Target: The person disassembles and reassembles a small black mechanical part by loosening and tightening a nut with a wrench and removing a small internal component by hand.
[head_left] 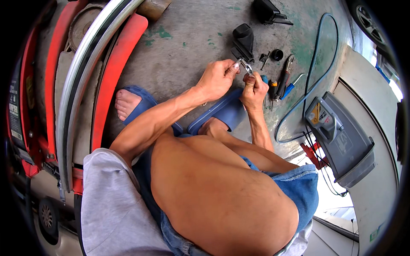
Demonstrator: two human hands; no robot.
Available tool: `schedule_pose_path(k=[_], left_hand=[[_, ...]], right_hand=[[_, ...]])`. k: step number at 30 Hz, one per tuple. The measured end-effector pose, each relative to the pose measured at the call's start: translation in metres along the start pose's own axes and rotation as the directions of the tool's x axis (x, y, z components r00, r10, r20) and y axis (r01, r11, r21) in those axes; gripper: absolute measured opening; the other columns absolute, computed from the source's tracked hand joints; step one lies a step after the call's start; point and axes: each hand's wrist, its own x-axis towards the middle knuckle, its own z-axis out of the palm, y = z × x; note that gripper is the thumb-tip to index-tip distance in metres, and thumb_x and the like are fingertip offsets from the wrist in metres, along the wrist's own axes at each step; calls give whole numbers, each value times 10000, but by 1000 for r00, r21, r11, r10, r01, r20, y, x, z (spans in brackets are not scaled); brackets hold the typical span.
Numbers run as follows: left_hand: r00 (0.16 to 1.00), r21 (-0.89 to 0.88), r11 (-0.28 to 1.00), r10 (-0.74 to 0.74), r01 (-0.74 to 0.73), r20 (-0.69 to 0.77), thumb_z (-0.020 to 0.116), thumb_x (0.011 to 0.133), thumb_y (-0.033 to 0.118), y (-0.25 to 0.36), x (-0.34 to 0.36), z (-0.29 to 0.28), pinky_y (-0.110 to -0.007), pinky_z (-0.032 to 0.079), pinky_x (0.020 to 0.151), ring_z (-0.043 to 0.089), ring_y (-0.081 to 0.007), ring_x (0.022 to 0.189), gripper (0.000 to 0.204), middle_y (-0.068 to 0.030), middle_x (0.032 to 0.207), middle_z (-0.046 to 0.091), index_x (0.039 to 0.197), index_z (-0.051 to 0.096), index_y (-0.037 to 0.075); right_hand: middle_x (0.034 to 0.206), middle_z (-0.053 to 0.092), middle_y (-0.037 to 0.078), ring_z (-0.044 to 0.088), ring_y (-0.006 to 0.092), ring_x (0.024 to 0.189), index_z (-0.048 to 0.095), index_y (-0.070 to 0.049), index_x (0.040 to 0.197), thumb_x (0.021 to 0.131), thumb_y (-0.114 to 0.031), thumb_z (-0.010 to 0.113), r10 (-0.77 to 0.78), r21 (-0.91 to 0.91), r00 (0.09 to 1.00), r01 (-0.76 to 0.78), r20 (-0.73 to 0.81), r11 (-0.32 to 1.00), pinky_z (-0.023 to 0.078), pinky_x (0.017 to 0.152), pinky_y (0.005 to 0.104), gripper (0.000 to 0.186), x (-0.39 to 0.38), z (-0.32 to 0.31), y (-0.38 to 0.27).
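Note:
My left hand (218,79) pinches the near end of a small shiny metal piece, its fingertips close to my right hand. My right hand (255,90) is closed on a small chrome metal part (247,67), which points up and left toward my left fingertips; its exact kind is hard to make out. Just beyond them lies a black plastic housing (242,42). Right of my hands lie a small bolt (265,59), a black round cap (277,55), screwdrivers (273,89), pliers (284,78) and a blue-handled hooked tool (288,91) on the stained concrete floor (179,34).
My sandalled feet (128,104) are below my hands. Red and chrome lift rails (112,77) run along the left. Another black plastic part (267,13) lies at the back, a blue hose (322,47) loops at right beside a grey machine (346,145), and a car wheel (368,23) stands beyond.

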Motion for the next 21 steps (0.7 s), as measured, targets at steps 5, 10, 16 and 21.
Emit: schedule_pose_path(k=[5, 10, 16, 21], left_hand=[[999, 17, 1000, 5, -4, -35, 490, 1008, 252, -2, -8, -1, -261, 360, 491, 419, -58, 551, 305, 14, 608, 496, 842, 595, 19], [998, -21, 1000, -14, 13, -64, 479, 1012, 250, 3, -13, -2, -261, 350, 476, 412, -53, 534, 305, 25, 595, 482, 839, 593, 27], [979, 165, 982, 119, -91, -167, 486, 999, 242, 14, -19, -4, -362, 437, 530, 539, -177, 542, 306, -129, 609, 565, 866, 596, -11], [976, 165, 982, 125, -96, -179, 492, 992, 223, 15, -15, -1, -385, 443, 539, 578, -241, 549, 285, -156, 619, 575, 857, 593, -7]], right_hand=[[548, 463, 122, 492, 292, 460, 485, -29, 720, 989, -359, 485, -40, -34, 999, 38, -37, 999, 370, 465, 360, 425, -3, 10, 1], [544, 443, 126, 480, 298, 459, 478, -32, 721, 988, -370, 477, -16, -27, 996, 14, -86, 1000, 365, 464, 366, 431, -6, 23, 2], [538, 431, 134, 459, 301, 466, 474, -33, 728, 986, -445, 452, 63, 7, 978, -63, -198, 998, 361, 472, 382, 487, -6, 39, -5], [553, 492, 71, 469, 152, 493, 534, -14, 741, 980, -536, 422, 108, 30, 975, -104, -195, 994, 374, 480, 320, 585, -4, 47, 8]])
